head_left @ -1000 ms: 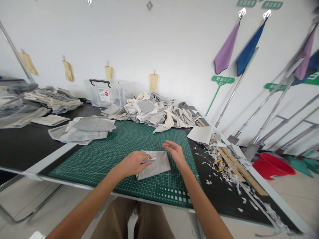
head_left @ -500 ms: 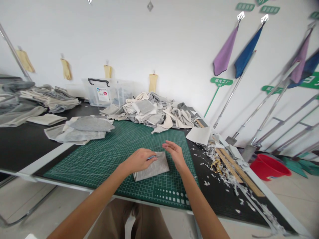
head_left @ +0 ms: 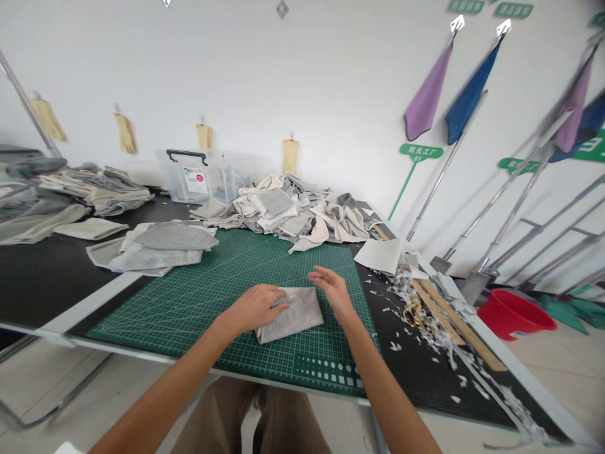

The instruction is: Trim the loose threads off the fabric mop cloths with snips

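Note:
A folded piece of grey cloth [head_left: 297, 312] lies flat on the green cutting mat [head_left: 184, 315], near its front edge. Over the cloth's left part is my left hand [head_left: 259, 306], its fingers closed around a small blue object [head_left: 278, 303], mostly hidden by the fingers. My right hand [head_left: 333, 292] is at the cloth's upper right corner, fingers stretched out and apart, holding nothing.
Behind the mat rises a heap of grey and cream cloths [head_left: 283, 211], beside a clear box [head_left: 189, 180]. Flat cloths [head_left: 161, 249] overlap the mat's left corner. Gold scissors [head_left: 414, 313], wooden strips [head_left: 458, 321] and scraps lie right.
My left hand has shifted slightly left over the cloth, with the small blue object. My right hand keeps nearly the same place and pose.

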Demonstrator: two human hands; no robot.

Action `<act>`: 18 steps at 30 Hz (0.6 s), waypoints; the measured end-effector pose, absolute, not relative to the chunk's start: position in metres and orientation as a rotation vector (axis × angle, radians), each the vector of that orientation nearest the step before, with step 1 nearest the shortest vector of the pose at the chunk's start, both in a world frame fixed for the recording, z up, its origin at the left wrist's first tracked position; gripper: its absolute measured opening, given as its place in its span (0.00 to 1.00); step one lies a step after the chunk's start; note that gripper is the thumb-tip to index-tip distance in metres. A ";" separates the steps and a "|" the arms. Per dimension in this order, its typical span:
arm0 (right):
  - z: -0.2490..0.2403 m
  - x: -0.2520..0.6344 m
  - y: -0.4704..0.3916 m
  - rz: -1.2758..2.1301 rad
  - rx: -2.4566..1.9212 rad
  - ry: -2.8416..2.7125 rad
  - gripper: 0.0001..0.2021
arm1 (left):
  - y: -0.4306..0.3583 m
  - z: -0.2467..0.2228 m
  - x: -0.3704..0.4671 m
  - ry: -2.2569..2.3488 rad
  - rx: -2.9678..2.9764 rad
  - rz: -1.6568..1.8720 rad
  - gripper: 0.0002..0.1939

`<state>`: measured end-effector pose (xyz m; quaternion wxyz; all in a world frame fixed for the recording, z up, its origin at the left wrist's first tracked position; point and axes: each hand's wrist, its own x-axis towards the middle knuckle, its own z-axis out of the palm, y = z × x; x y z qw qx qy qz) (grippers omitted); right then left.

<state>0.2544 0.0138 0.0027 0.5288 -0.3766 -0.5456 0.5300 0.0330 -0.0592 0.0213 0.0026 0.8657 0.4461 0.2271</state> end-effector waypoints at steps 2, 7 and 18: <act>0.002 0.254 0.014 1.266 -0.903 -1.306 0.18 | -0.062 0.022 0.029 1.398 2.697 0.718 0.15; 0.001 0.254 0.015 1.260 -0.898 -1.320 0.18 | -0.070 0.026 0.024 1.334 2.645 0.814 0.15; 0.002 0.254 0.014 1.254 -0.915 -1.323 0.19 | -0.070 0.028 0.034 1.337 2.706 0.717 0.14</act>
